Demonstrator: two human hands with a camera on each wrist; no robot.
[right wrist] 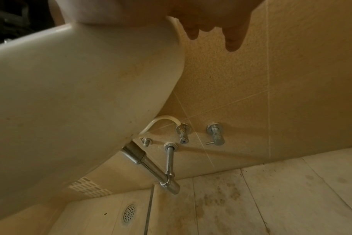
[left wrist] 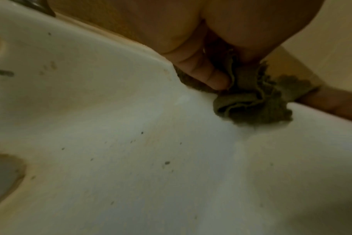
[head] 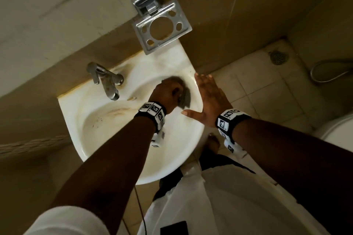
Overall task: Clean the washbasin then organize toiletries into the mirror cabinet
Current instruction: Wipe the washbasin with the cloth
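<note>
standing at the far left of the washbasin [head: 80, 112], the tap [head: 107, 80] points over a stained white bowl with brown streaks and dark specks. further right, the left hand [head: 168, 93] has its fingers curled round a bunched dark cloth [head: 183, 91], pressing it against the inner wall of the basin near the right rim. just beside it, the right hand [head: 208, 97] lies flat on the basin's right rim, fingers straight and spread wide, thumb pointing into the bowl. above, a metal holder [head: 162, 26] is on the wall. at the right, a hose [head: 324, 70] lies on the tiled floor [head: 254, 86].
</note>
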